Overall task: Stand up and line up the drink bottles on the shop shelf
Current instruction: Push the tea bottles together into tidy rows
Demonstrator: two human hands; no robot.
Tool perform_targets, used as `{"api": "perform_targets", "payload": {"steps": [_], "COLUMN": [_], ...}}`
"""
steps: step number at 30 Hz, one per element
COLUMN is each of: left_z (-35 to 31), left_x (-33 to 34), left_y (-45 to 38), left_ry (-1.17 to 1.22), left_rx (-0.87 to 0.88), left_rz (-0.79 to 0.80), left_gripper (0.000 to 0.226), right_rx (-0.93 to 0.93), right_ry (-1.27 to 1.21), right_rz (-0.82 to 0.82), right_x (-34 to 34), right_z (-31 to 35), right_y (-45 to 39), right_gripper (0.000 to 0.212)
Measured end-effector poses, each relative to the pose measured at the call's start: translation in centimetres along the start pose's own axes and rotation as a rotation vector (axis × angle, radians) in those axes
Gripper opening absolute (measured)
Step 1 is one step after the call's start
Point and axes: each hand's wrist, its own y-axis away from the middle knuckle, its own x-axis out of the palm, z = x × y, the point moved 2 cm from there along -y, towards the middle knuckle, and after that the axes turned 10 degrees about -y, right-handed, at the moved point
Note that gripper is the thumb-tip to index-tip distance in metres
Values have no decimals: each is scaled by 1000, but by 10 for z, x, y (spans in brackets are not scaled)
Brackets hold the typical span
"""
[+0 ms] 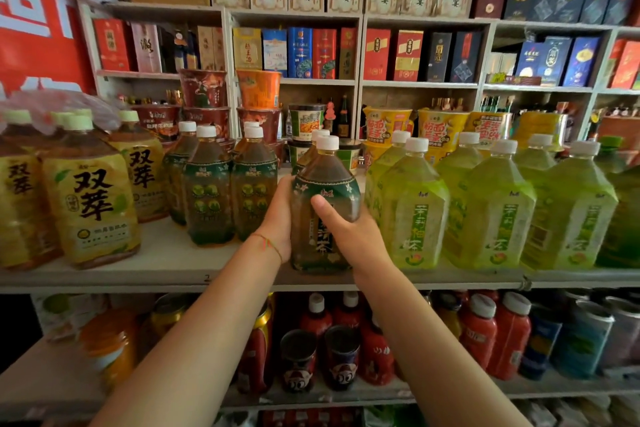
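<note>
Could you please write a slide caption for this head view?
Both hands, left and right, grip an upright dark tea bottle on the shelf.

Both hands, left hand (277, 215) and right hand (349, 229), grip seemingly upright dark tea bottle (323, 191) on shelf (173, 267).

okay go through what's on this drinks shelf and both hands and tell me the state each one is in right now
Dark tea bottle: upright at the shelf's front edge, white cap on, held on both sides.
Left hand: grips the bottle's left side.
Right hand: wraps the bottle's front, thumb across the label.
Dark tea bottles to the left: upright, capped.
Light green bottles: upright, capped, in a row.
Yellow-label bottles: upright, capped.
Shelf: stocked.
</note>
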Motion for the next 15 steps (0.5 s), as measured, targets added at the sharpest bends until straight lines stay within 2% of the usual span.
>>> {"api": "perform_targets", "payload": {"steps": [3,7,10,12,15], "left_z": [-1,0,1,2,2], "left_x": [4,9,16,18,18], "left_y": [5,7,6,8,11], "left_ry": [-5,7,20,16,-73], "left_rx": [-7,-18,-42,-26,11], "left_rz": [-19,-56,-71,-82,-160], "left_gripper": [59,63,67,67,56], "right_rx": [8,3,-40,-120,-413], "right_ry": [1,2,25,78,247], "right_rz": [8,-42,-80,-87,-77], "right_x": [-4,-4,-5,-6,-2], "right_z": [1,3,7,10,12], "right_y": [1,8,17,24,33], "right_gripper": [82,88,73,72,80]}}
